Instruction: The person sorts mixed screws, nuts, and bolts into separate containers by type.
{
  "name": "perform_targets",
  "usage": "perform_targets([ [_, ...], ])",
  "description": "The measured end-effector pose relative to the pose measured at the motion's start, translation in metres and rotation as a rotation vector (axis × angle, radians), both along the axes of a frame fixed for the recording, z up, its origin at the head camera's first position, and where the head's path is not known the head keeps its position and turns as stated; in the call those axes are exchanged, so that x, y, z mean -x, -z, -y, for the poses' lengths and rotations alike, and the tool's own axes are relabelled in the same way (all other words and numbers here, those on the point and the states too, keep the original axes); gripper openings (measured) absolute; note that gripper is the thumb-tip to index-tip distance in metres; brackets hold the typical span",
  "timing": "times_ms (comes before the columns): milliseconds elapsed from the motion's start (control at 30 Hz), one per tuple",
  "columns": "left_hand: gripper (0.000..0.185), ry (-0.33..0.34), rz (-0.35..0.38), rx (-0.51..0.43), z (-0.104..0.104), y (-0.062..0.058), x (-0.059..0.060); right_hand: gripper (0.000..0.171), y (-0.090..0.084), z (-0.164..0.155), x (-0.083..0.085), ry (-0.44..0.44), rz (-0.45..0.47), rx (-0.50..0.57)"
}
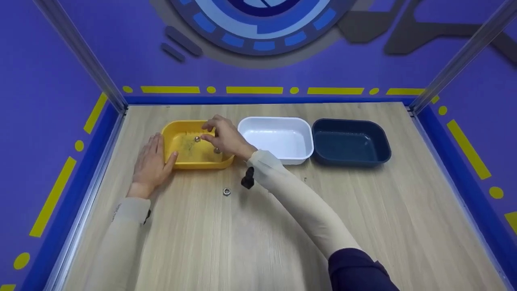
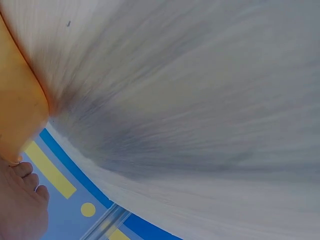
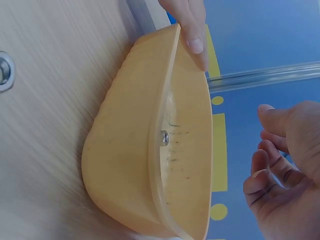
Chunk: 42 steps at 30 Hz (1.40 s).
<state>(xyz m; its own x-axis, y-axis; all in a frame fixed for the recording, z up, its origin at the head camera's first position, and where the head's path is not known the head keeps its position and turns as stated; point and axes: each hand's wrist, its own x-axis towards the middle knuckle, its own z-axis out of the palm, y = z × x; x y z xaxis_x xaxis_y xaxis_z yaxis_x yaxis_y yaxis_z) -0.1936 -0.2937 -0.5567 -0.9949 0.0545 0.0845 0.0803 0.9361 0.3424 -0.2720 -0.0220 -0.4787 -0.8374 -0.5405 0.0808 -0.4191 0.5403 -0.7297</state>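
Note:
My left hand (image 1: 151,167) rests at the left end of a yellow bin (image 1: 198,165), fingers stretched along that side and thumb near the front corner. Over the bin's right part is my right hand (image 1: 226,137), its fingers loosely bent and nothing visible between them. The right wrist view shows this right hand (image 3: 287,165) above the rim, thumb and fingertips apart. Inside the bin lie a metal nut (image 1: 197,139) and a second small metal piece (image 1: 217,150), partly hidden by the right hand. Another hex nut (image 1: 226,191) lies on the table in front of the bin.
A white bin (image 1: 276,161) stands just right of the yellow one, with a dark blue bin (image 1: 351,163) beside it. The wooden table (image 1: 282,226) is bounded by blue panels (image 1: 266,76) at the back and sides. A black piece (image 1: 247,178) sits at the right wrist.

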Motion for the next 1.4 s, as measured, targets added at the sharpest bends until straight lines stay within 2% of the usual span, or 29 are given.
perform_targets([
  [200,0.087,-0.001,-0.01,-0.015,0.002,0.001,-0.003,0.035,0.006,-0.011,-0.015,-0.072,-0.037,0.028],
  [367,0.085,0.003,-0.023,-0.01,0.002,0.0,-0.003,0.034,0.012,-0.018,-0.021,-0.086,-0.081,0.025],
  [667,0.085,0.009,-0.018,0.011,0.003,0.0,-0.001,0.035,0.019,-0.027,-0.033,-0.083,-0.04,0.065],
  [967,0.086,0.003,-0.011,0.017,-0.001,-0.003,0.003,0.031,0.026,-0.036,-0.045,-0.13,-0.094,0.115],
  [1267,0.087,-0.009,-0.003,0.007,-0.001,-0.001,0.0,0.029,0.039,-0.042,-0.063,-0.17,-0.106,0.175],
  [1400,0.087,-0.008,-0.011,0.007,-0.002,0.0,0.001,0.029,0.046,-0.046,-0.069,-0.168,-0.084,0.199],
])
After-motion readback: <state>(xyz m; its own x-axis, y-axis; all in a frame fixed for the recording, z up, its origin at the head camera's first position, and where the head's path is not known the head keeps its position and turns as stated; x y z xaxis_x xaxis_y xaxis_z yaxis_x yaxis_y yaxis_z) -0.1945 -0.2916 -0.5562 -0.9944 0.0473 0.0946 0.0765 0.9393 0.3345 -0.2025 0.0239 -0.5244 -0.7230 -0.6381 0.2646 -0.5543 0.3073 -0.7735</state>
